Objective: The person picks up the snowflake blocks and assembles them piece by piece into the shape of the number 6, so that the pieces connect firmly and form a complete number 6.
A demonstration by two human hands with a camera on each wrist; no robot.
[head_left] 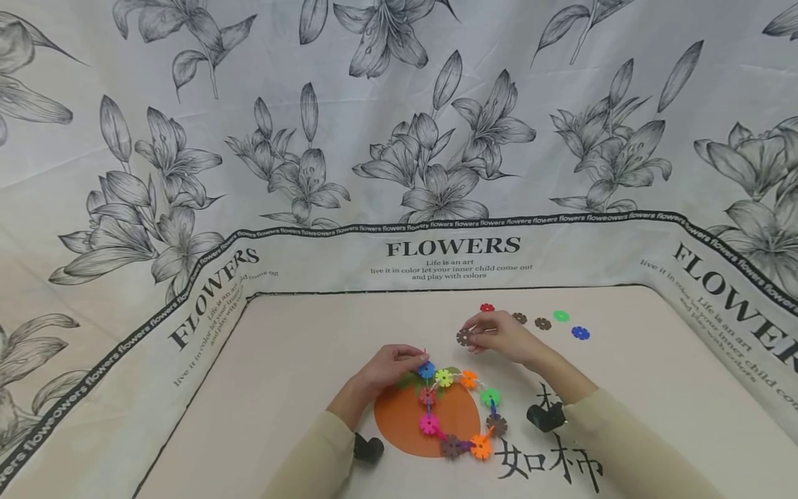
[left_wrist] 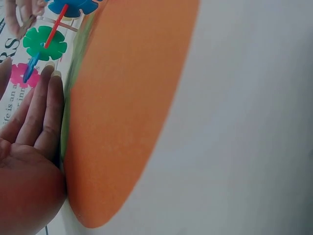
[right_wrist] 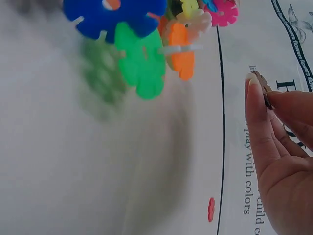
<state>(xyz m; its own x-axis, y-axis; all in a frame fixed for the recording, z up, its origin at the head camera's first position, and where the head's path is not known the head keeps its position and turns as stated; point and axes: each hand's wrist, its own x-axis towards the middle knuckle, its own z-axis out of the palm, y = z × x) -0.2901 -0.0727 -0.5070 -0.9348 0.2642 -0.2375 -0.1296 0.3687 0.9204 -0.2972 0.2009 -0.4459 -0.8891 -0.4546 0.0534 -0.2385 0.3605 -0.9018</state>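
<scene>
A ring-like chain of colourful flower-shaped plastic discs (head_left: 481,447), linked by discs set edge-on, lies over the orange circle printed on the cloth. My left hand (head_left: 391,364) pinches the chain at its upper left, fingertips right at a blue disc (head_left: 427,369) with a red piece sticking up. From the left wrist, its fingers lie beside a pink disc (left_wrist: 24,76) and a green disc (left_wrist: 45,44). Above the chain, my right hand (head_left: 501,336) pinches a loose brown disc (head_left: 464,337) between thumb and fingertips; the right wrist view shows this disc (right_wrist: 263,85) nearly edge-on.
Beyond my right hand lie loose discs: a red one (head_left: 487,308), two brown ones (head_left: 543,324), a green one (head_left: 561,316) and a blue one (head_left: 580,333). Dark printed characters (head_left: 520,457) mark the pale cloth. A flower-printed curtain (head_left: 449,256) encloses the back and sides.
</scene>
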